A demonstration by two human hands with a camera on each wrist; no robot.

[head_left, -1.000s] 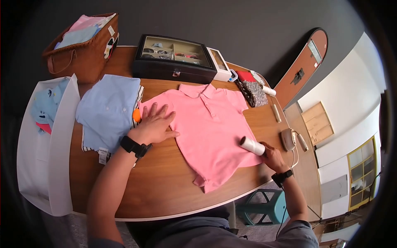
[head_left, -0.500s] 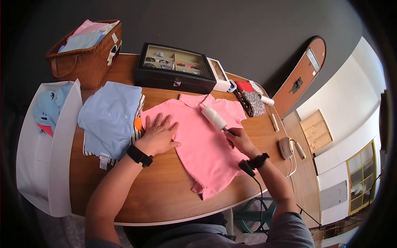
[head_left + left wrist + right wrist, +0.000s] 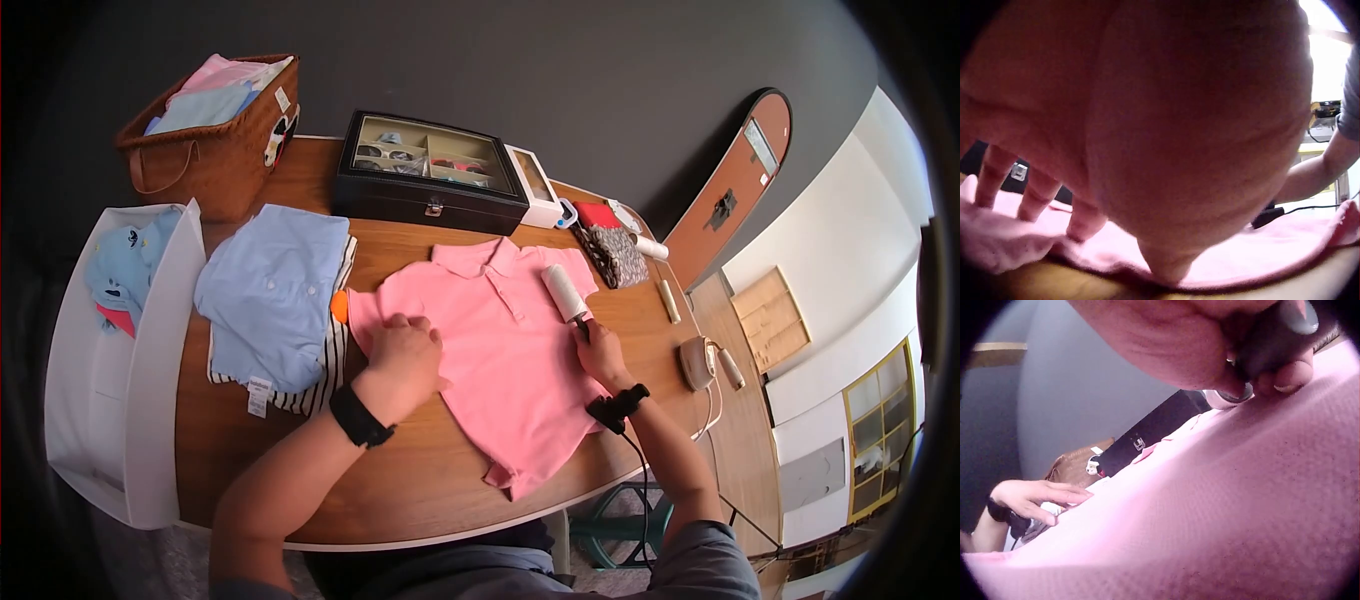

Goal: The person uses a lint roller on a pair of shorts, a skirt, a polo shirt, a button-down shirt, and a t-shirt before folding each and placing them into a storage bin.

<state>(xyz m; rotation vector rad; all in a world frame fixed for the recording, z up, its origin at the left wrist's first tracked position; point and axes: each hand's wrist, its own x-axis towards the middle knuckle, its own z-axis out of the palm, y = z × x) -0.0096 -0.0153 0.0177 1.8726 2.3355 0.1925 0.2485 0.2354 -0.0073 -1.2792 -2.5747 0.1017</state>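
Note:
A pink polo shirt [image 3: 505,370] lies spread on the wooden table, collar away from me. My right hand [image 3: 603,355] grips the dark handle [image 3: 1275,347] of a lint roller; its white roll [image 3: 566,292] is over the shirt's upper right, near the sleeve. At the shirt's left side, my left hand [image 3: 405,365] rests with fingers bent and fingertips down on the fabric. In the left wrist view its thumb [image 3: 1169,265] touches down by the shirt's edge, apart from the fingers [image 3: 1038,194]. The right wrist view shows the left hand [image 3: 1032,497] low over the cloth.
Folded light blue and striped clothes [image 3: 275,295] lie left of the shirt, beside a white bin [image 3: 155,400] holding clothes. Behind stand a brown basket [image 3: 200,175] and a black glasses case [image 3: 400,205]. Spare rolls [image 3: 668,300] and a small beige device [image 3: 695,362] sit at the right edge.
The lint roller has moved from the shirt's lower right up near the collar, then right toward the sleeve. My left hand, earlier flat with spread fingers, now has its fingers bent.

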